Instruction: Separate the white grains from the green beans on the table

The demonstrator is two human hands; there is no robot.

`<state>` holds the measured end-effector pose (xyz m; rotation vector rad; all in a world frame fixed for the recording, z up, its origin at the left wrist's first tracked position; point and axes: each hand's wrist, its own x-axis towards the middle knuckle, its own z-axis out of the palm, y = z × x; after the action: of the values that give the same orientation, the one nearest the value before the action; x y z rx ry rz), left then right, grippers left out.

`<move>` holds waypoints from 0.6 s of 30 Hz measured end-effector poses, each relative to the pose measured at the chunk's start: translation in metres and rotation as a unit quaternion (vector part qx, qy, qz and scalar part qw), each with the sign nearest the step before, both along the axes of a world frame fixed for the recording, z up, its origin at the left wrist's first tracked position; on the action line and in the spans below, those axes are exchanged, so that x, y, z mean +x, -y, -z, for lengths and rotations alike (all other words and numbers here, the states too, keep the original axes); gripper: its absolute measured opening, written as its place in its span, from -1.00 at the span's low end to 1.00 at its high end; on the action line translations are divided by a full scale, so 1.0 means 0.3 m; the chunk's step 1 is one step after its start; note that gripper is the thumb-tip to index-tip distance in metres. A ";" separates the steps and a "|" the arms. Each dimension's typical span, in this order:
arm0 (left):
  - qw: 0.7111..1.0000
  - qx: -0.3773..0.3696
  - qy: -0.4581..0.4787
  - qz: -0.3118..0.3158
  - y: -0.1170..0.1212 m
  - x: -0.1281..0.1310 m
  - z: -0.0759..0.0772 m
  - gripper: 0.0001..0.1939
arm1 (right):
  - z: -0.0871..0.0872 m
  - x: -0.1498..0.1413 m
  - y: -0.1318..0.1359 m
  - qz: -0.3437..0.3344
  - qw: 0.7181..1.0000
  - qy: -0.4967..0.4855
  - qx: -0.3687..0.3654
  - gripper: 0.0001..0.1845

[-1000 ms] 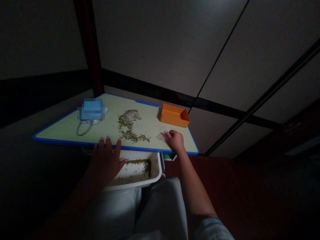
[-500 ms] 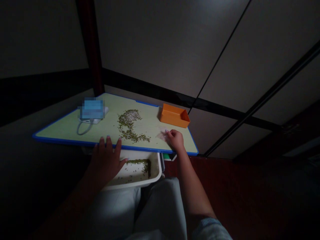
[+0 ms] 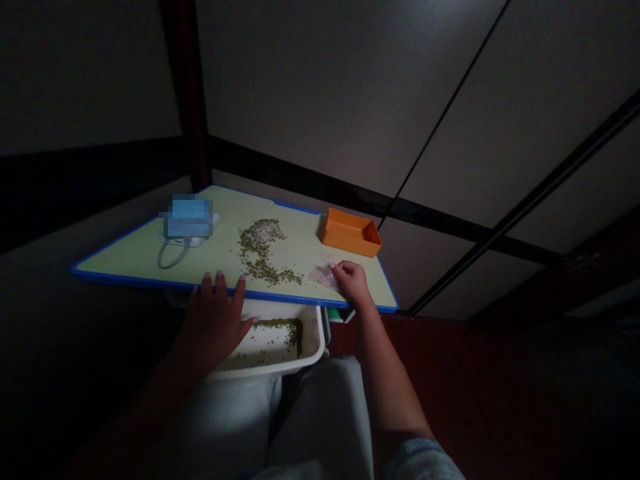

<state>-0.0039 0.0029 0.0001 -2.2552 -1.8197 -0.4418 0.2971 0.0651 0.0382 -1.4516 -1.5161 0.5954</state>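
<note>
My left hand [image 3: 213,327] rests with its fingers spread over the near blue edge of the pale yellow-green tabletop [image 3: 215,260]. It holds nothing. My right hand [image 3: 353,280] is pinched near the table's right end, thumb and forefinger together. Beside its fingertips lies a pale, see-through-looking patch [image 3: 324,275]; whether it is a thin bag or loose white grains I cannot tell. What sits in the pinch is too small to make out. Left of it spreads a curved scatter of small green beans [image 3: 270,272], with whitish grains [image 3: 263,232] mixed in at its far end.
An orange open box [image 3: 351,237] stands at the table's far right. A blurred-out blue-screened device [image 3: 189,219] with a grey cable sits at the left. Under the near edge, a white bin [image 3: 320,343] above my lap holds green beans. Cabinet panels [image 3: 310,100] rise behind.
The view has shifted slightly. The pale patch beside my right fingertips looks wider and reaches further left. My right hand keeps its pinch, and my left hand stays on the edge.
</note>
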 end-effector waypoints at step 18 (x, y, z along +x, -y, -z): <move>1.000 -0.008 0.002 -0.002 0.004 0.000 -0.007 -0.24 | 0.010 0.031 0.016 -0.014 0.999 -0.017 -0.026 -0.49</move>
<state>-0.0038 0.0017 0.0021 -2.2625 -1.8357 -0.4345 0.3063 0.0602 0.0351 -1.4537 -1.5065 0.6774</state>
